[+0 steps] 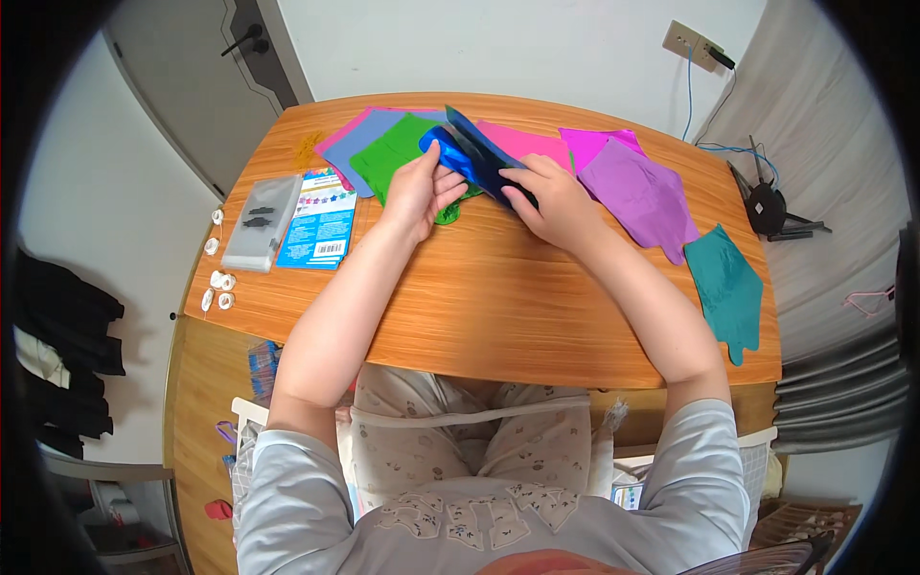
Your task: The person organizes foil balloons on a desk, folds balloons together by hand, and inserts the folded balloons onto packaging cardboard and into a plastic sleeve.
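Note:
A shiny blue foil balloon (447, 153), flat and uninflated, is held up over the far middle of the table, bent so that a darker flap stands up. My left hand (422, 189) has its left end, thumb on top and the other fingers loosely curled beneath. On its right end, my right hand (546, 199) pinches the dark part between thumb and fingers. Partly behind my left hand lies a green foil balloon (388, 153), its lower tip showing below the blue one. A pink foil sheet (522, 141) lies behind my right hand.
Grey-blue foil (353, 158) lies far left, purple (637, 192) and magenta foil (586, 144) far right, teal foil (725, 287) at the right edge. Clear plastic bags (251, 244), blue printed cards (311, 240) and several white ribbon rolls (222, 281) sit left on the wooden table (498, 316).

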Motion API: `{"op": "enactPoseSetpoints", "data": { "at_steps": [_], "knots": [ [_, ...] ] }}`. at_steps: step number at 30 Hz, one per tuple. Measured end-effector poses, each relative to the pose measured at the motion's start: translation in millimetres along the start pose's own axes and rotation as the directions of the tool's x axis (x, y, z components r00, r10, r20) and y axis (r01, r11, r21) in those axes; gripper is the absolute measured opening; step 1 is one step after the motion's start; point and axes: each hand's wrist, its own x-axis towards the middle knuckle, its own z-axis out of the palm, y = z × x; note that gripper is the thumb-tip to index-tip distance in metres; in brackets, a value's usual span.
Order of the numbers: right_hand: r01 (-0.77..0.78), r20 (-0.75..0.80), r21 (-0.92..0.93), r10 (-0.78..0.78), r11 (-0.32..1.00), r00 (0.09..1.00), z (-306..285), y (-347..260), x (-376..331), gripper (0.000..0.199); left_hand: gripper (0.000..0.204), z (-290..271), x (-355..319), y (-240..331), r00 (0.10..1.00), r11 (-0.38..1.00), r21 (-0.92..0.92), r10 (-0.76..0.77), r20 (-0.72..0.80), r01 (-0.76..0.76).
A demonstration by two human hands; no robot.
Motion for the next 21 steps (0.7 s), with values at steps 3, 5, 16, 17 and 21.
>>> {"op": "enactPoseSetpoints", "data": {
  "at_steps": [3, 5, 16, 17, 21],
  "knots": [
    [-0.039, 0.049, 0.064, 0.036, 0.997, 0.998, -2.5, -12.6, -2.2, 0.020, 0.036, -9.0, 1.0, 5.9, 1.000, 1.000, -0.006, -0.007, -0.009, 0.007],
    [-0.058, 0.071, 0.090, 0.052, 0.994, 0.996, -2.2, -13.0, -3.6, 0.020, 0.037, -13.0, 4.8, 9.0, 1.000, 1.000, -0.026, 0.000, -0.019, 0.000],
    [-0.479, -0.004, 0.329, 0.509, 0.814, 0.861, 11.8, -3.1, -2.9, 0.020, 0.051, 18.8, -29.6, 6.0, 0.989, 0.926, 0.368, 0.035, 0.141, -0.085],
    [-0.479, -0.004, 0.331, 0.508, 0.813, 0.861, 13.5, -2.4, -2.0, 0.020, 0.056, 19.0, -30.2, 3.9, 0.987, 0.949, 0.309, 0.007, 0.161, -0.057],
    [-0.529, 0.063, 0.368, 0.547, 0.765, 0.834, 18.7, -0.4, 0.7, 0.018, 0.047, 21.8, -27.6, 0.8, 0.993, 0.965, 0.261, -0.003, 0.120, -0.028]
  ]
}}
